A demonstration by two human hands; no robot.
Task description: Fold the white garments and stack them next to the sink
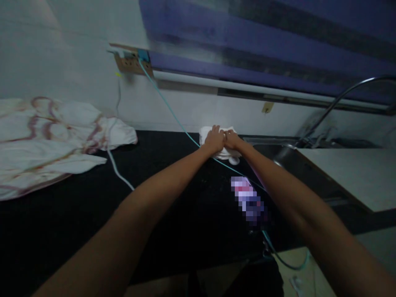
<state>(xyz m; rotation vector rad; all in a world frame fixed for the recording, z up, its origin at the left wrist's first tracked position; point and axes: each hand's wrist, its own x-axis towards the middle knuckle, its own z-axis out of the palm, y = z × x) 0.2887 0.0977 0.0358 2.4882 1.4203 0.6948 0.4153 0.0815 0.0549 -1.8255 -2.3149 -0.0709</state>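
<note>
On the dark worktop (173, 194) by the wall, left hand (214, 142) and right hand (232, 140) press a white cloth (224, 154), fingers closed on it.

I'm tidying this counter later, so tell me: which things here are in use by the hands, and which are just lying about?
In hand:
left hand and right hand, both pressed on the small white cloth

Lying about:
patterned white fabric
teal cable
white cable
wall socket
faucet
black counter
</note>
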